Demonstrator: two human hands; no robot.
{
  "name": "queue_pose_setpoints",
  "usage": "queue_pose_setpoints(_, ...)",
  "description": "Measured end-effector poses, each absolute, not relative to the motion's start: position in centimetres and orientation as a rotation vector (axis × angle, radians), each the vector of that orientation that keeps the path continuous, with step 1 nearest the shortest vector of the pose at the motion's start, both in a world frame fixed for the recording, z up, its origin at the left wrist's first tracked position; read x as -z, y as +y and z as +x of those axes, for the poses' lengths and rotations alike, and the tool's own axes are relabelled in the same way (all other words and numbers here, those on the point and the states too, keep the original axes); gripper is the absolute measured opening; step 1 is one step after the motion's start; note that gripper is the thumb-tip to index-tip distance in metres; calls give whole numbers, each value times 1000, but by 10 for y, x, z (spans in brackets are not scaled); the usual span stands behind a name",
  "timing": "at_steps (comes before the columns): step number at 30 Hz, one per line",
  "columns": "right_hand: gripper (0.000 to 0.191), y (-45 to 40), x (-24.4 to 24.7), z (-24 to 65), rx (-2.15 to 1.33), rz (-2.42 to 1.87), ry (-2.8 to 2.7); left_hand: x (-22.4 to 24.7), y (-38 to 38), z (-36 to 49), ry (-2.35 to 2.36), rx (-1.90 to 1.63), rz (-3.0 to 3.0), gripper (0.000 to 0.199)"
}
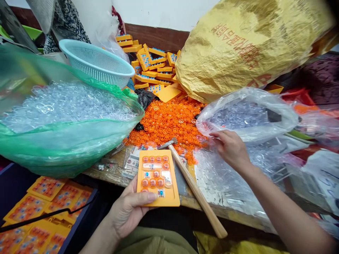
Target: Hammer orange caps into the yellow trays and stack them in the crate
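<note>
My left hand (127, 211) grips the lower left of a yellow-orange keypad panel (173, 190), its thumb across the front. Clear orange round caps fill most of the panel's key spots, with clear wider pieces among them; a few spots show bare blue-centred switches. Over at the near rim of a white plastic bag (212, 131), my right hand (230, 148) has its fingers drawn together; anything between them is too small to make out. Inside that bag lie small clear pieces (238, 114). A heap of orange round caps (169, 121) spreads between the bags.
A hammer (197, 190) leans over the table edge beside the panel. Left stands a green bag (66, 141) of clear rings, with a blue basket (97, 67) behind. Panels are piled (156, 67) at the back near a yellow sack (225, 49); finished-looking panels fill a bin (79, 222) below.
</note>
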State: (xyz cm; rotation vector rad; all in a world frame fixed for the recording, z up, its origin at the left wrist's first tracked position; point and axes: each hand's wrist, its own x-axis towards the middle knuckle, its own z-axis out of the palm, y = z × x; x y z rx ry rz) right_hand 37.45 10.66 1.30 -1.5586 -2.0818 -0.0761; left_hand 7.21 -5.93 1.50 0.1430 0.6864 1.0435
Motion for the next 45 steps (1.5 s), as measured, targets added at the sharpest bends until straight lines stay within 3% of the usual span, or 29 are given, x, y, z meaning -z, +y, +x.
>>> queue_pose_setpoints(5, 27, 85, -5, 353, -16, -1483, -1728, -14, -59, 75, 714, -1009, 203, 92)
queue_pose_setpoints(10, 17, 79, 3, 334, -100, -1414, -1659, -14, -59, 78, 775, -1000, 206, 98)
queue_pose_setpoints(22, 19, 73, 13, 331, -185, -1428, -1316, -15, -56, 79, 827, -1016, 213, 95)
queue_pose_setpoints(27, 20, 25, -12, 295, -261, -1348, -1470, -10, -56, 78, 818, -1016, 211, 96)
queue_pose_setpoints(30, 10, -12, -21, 267, -556, -1185, -1691, -10, -56, 78, 754, -1046, 202, 96)
queue_pose_setpoints(33, 25, -32, -19, 252, -745, -943, -1818, -11, -56, 80, 702, -1062, 211, 96)
queue_pose_setpoints(40, 63, -29, -10, 258, -328, -815, -2113, -13, -57, 85, 805, -1115, 232, 90)
queue_pose_setpoints(45, 65, -38, -1, 258, -304, -831, -2111, -18, -59, 87, 866, -1204, 265, 89)
